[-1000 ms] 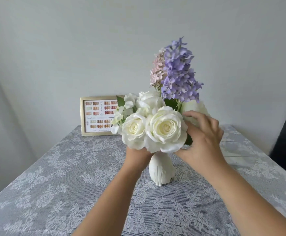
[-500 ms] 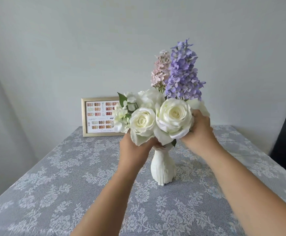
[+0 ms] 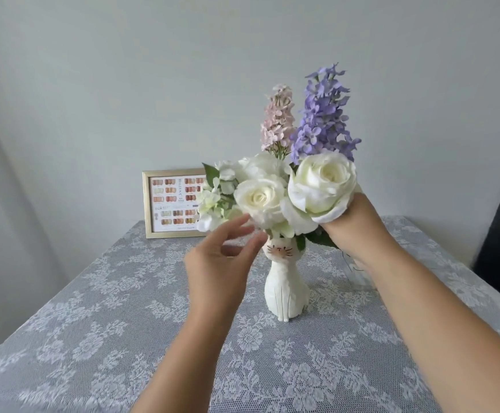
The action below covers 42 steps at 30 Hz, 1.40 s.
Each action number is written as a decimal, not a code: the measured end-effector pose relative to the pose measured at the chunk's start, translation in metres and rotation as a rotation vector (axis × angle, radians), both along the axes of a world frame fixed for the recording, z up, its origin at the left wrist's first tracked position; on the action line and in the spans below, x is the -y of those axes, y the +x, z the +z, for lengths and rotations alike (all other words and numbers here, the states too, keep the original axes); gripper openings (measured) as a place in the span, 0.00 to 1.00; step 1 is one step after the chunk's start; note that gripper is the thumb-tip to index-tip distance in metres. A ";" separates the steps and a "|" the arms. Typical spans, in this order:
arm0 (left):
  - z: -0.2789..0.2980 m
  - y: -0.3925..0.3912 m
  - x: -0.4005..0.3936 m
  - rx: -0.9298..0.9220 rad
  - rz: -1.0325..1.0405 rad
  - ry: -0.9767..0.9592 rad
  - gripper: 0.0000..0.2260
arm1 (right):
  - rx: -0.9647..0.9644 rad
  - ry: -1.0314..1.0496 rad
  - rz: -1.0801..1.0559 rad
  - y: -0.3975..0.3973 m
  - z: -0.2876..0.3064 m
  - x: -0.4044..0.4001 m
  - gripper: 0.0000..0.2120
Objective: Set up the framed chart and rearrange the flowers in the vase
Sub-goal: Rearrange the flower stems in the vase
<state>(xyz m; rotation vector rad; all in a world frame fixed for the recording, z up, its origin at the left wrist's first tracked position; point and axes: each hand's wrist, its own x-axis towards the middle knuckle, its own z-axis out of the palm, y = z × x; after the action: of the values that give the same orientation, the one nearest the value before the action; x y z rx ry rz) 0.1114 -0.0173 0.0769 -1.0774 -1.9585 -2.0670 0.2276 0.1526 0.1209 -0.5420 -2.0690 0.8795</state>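
Two bare hands work at a bunch of flowers in a white cat-shaped vase [image 3: 286, 289], which stands on a lace tablecloth [image 3: 93, 338] about midway across the table and toward its far edge. My right hand [image 3: 351, 226] is closed around the base of a big white rose [image 3: 321, 181], holding it high at the right of the bunch; I cannot tell whether its stem is in the neck or already out. My left hand [image 3: 219, 257] is open, fingers spread and loosely curled, fingertips just beside the underside of a second rose [image 3: 259, 201] and near the vase's neck, gripping nothing that I can see.

Behind the roses rise a pink spike [image 3: 277, 120] and a purple spike [image 3: 323, 117]. The chart [image 3: 172, 201], in a gold frame, stands upright at the far edge against the wall, left of the vase, partly hidden by small white blooms [image 3: 216, 201].

Risks, as I judge them: the vase is narrow and top-heavy, and nothing steadies it. A sideways pull on the rose could tip it or drag other stems out. A clear glass [image 3: 357, 272] sits just behind my right forearm; a careless sweep could knock it.
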 end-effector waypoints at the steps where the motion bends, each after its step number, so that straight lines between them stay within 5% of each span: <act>1: 0.003 0.000 -0.002 -0.056 -0.001 0.000 0.20 | -0.006 -0.014 0.005 0.001 0.000 0.000 0.06; 6: 0.013 -0.005 -0.015 -0.430 0.033 -0.134 0.33 | -0.074 -0.165 0.086 0.004 -0.001 -0.007 0.05; 11: 0.029 -0.003 -0.031 -0.479 0.037 -0.168 0.42 | -0.148 -0.250 0.200 0.002 -0.001 -0.009 0.14; 21: 0.058 -0.011 -0.042 -0.547 0.047 -0.204 0.30 | -0.093 -0.157 0.198 0.005 -0.003 -0.012 0.15; 28: 0.053 -0.007 -0.038 -0.649 0.082 -0.316 0.23 | -0.046 -0.075 0.156 0.002 -0.013 -0.016 0.02; 33: 0.058 -0.005 -0.036 -0.675 0.070 -0.354 0.20 | -0.053 0.088 0.112 0.000 -0.011 -0.003 0.08; 42: 0.056 -0.008 -0.035 -0.671 0.046 -0.405 0.20 | -0.130 0.072 0.084 -0.008 -0.023 -0.004 0.13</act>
<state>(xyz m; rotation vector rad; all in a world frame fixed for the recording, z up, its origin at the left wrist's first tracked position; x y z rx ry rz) 0.1030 0.0176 0.1327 -1.5183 -2.0112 -1.0713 0.2196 0.1565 0.0982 -0.3519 -2.0086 0.8618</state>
